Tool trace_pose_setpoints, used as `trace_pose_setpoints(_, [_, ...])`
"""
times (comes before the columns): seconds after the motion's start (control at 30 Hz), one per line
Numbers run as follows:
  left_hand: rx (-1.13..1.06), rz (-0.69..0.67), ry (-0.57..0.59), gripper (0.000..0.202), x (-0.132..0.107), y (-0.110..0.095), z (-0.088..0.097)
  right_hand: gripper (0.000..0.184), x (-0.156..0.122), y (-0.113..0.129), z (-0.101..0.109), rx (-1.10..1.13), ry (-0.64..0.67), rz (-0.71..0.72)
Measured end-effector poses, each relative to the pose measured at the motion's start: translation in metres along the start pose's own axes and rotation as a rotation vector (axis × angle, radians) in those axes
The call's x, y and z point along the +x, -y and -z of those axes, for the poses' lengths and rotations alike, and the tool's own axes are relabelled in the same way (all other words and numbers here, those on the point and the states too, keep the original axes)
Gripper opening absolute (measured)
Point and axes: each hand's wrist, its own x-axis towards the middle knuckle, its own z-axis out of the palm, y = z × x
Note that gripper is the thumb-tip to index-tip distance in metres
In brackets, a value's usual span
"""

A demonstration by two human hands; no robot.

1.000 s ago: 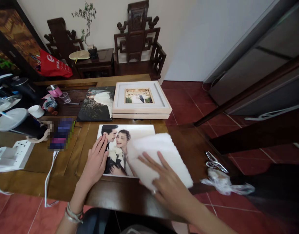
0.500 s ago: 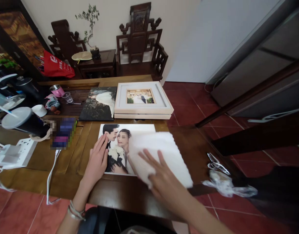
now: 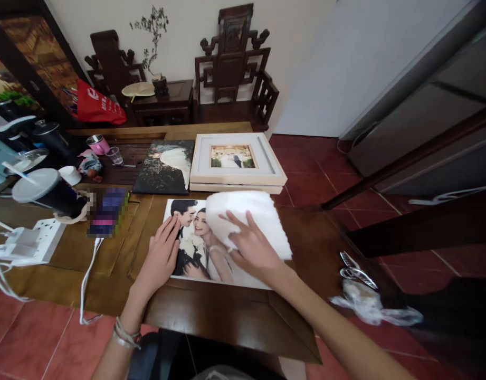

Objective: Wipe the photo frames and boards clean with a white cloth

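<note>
A white-edged photo print of a couple (image 3: pixel 219 266) lies flat on the wooden table (image 3: pixel 211 311). My left hand (image 3: pixel 159 256) rests on its left edge, fingers stretched out flat and close together. Over the upper right of the print lies a white cloth (image 3: pixel 266 214), covering that part of the picture. My right hand (image 3: pixel 255 248) presses down on the cloth from above with its fingers spread.
Behind the print are stacked white frames (image 3: pixel 262 182) and a dark photo panel (image 3: pixel 163 169). To the left sit a phone (image 3: pixel 108 214), a lidded drink cup (image 3: pixel 45 192) and a power strip (image 3: pixel 48 240). Scissors (image 3: pixel 357 272) and a plastic bag (image 3: pixel 365 301) lie right.
My right hand and the cloth have moved up and away from me across the print, uncovering its lower middle and right part. My left hand keeps its place on the print.
</note>
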Motion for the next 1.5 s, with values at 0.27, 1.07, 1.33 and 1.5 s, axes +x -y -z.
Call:
trace_pose_setpoints(0.27, [-0.052, 0.103, -0.015, 0.05, -0.001, -0.004, -0.002, 0.023, -0.021, 0.02, -0.006, 0.045, 0.007, 0.044])
trace_pose_setpoints(1.07, [-0.052, 0.069, -0.03, 0.05, -0.001, 0.0, -0.002, 0.023, 0.01, 0.052, -0.002, -0.01, 0.282, -0.005])
trace_pose_setpoints(1.33, [-0.007, 0.062, -0.011, 0.051, 0.0, -0.003, -0.001, 0.021, -0.057, 0.095, 0.001, 0.171, 0.409, 0.104])
trace_pose_setpoints(1.5, [-0.021, 0.038, -0.009, 0.051, 0.0, -0.001, -0.001, 0.024, -0.006, 0.063, -0.007, 0.039, 0.266, 0.037])
